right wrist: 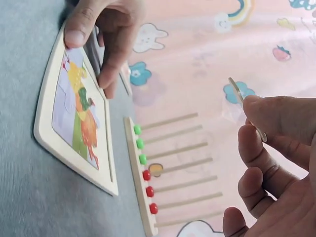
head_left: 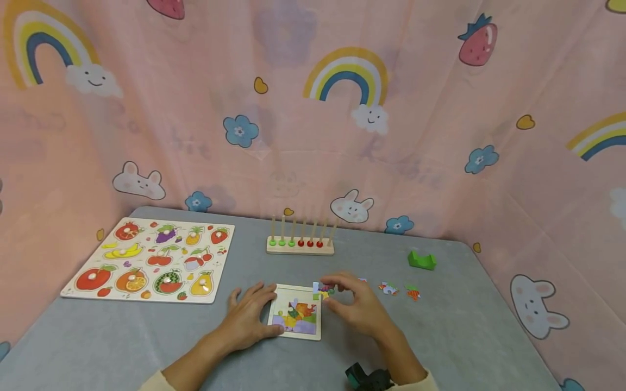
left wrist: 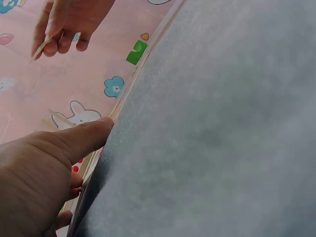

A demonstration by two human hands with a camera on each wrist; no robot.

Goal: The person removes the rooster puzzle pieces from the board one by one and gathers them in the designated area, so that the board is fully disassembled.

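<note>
A small square jigsaw tray (head_left: 314, 326) with a pale wooden rim lies on the grey table, its lower part filled with colourful pieces. My left hand (head_left: 250, 317) holds the tray's left side, thumb at the near corner and fingers along the far edge. In the right wrist view, that left hand (right wrist: 106, 34) spans the tray (right wrist: 47, 123). Above the tray's right edge, my right hand (head_left: 359, 305) pinches a jigsaw piece (head_left: 323, 290) between thumb and fingers. Seen edge-on in the right wrist view, the piece (right wrist: 237, 91) is thin and raised off the tray.
Loose jigsaw pieces (head_left: 388, 288) lie to the right, partly behind my right hand. A peg stand (head_left: 300, 250) with green and red beads stands behind. At left is a fruit peg puzzle board (head_left: 151, 260); a green block (head_left: 421, 260) sits back right. A dark object (head_left: 369, 377) shows by the right wrist.
</note>
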